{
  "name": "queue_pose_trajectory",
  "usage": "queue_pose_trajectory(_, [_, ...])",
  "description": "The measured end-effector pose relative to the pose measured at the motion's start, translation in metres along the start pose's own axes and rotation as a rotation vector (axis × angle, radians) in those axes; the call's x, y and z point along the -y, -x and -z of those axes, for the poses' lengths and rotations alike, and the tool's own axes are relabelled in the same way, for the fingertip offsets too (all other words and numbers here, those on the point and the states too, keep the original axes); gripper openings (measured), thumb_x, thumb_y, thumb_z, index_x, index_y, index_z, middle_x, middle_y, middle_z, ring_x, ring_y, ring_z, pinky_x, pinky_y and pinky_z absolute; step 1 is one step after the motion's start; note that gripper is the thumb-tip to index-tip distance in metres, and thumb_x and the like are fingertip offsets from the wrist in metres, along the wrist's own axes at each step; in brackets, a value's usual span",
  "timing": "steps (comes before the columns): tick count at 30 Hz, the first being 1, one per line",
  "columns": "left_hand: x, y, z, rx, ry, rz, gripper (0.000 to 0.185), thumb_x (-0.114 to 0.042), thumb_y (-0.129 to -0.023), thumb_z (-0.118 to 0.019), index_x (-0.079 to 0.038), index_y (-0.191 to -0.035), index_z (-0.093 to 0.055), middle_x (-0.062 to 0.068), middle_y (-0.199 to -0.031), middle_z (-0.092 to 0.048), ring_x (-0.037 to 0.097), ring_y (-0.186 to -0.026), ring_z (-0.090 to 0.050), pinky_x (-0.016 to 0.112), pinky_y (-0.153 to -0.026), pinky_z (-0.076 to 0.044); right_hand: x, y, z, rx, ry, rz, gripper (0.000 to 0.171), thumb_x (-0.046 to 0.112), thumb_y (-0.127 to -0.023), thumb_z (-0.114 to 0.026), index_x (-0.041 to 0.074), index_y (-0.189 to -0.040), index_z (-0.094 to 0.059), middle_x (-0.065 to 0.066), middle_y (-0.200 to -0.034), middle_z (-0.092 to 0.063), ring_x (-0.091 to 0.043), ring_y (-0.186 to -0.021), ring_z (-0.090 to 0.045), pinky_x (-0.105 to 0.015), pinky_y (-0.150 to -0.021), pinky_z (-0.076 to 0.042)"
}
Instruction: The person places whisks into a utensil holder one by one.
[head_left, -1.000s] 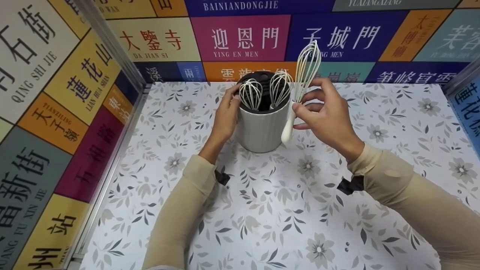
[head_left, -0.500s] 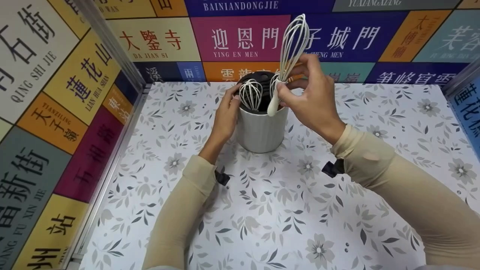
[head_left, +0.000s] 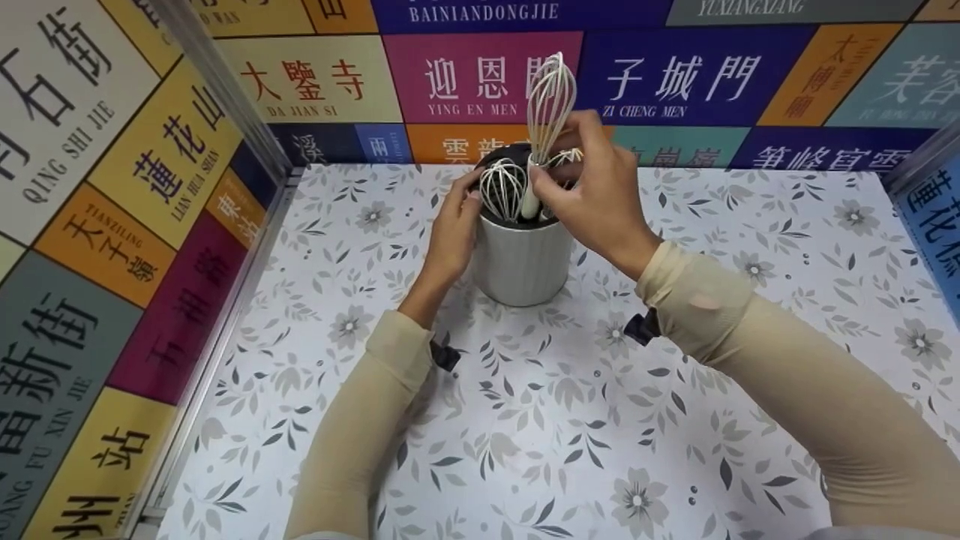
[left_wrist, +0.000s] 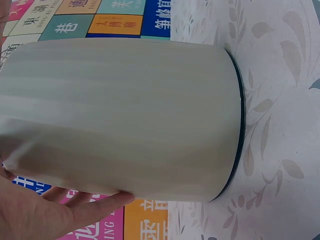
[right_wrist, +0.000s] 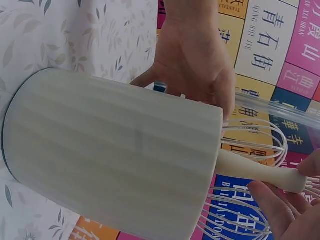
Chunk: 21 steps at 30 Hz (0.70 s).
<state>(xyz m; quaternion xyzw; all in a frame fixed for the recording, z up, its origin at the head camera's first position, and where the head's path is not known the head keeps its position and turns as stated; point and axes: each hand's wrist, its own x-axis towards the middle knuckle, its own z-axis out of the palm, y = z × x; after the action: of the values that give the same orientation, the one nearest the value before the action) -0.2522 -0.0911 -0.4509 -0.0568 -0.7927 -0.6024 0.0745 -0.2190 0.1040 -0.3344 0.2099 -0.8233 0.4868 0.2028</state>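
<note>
A pale grey ribbed utensil holder (head_left: 521, 266) with a black insert in its mouth stands upright on the table. My left hand (head_left: 454, 229) grips its left side, thumb at the rim and fingers along the wall. Between thumb and fingers, my right hand (head_left: 604, 195) pinches a white-handled whisk (head_left: 552, 94) near where handle meets wires. Its wire loops point up, and the lower handle (right_wrist: 260, 172) dips into the holder's mouth. A second whisk (head_left: 502, 184) sits in the holder on the left. Behind my right fingers, a third whisk (head_left: 564, 157) is partly hidden.
A white tablecloth (head_left: 510, 420) with grey flowers and leaves covers the table. Colourful panels with printed characters (head_left: 480, 75) rise at the back edge and along the left side. A metal frame edge (head_left: 217, 322) runs down the left.
My right hand has carried the whisk leftward from beside the holder, up over the rim, then lowered its handle into the mouth. My left hand has stayed on the holder.
</note>
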Motion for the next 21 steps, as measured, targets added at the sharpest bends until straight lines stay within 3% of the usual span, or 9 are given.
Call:
queue_pose_trajectory(10, [-0.001, 0.001, 0.0, -0.002, -0.02, 0.013, 0.041, -0.036, -0.109, -0.04, -0.033, -0.148, -0.051, -0.001, -0.156, -0.049, 0.013, -0.138, -0.047, 0.034, -0.116, -0.037, -0.009, 0.008, -0.008, 0.028, 0.081, -0.005, 0.038, 0.014, -0.089, -0.073, 0.002, -0.121, -0.057, -0.009, -0.102, -0.071, -0.016, -0.079, -0.075, -0.021, -0.074, -0.059])
queue_pose_trajectory(21, [-0.001, 0.002, 0.001, 0.007, -0.031, 0.014, 0.041, -0.038, -0.11, -0.038, -0.035, -0.148, -0.05, -0.004, -0.157, -0.048, 0.009, -0.144, -0.041, 0.031, -0.12, -0.032, -0.015, 0.015, -0.011, 0.03, 0.141, -0.019, 0.038, 0.016, -0.09, -0.075, -0.001, -0.119, -0.057, -0.011, -0.096, -0.073, -0.022, -0.077, -0.075, -0.027, -0.071, -0.06])
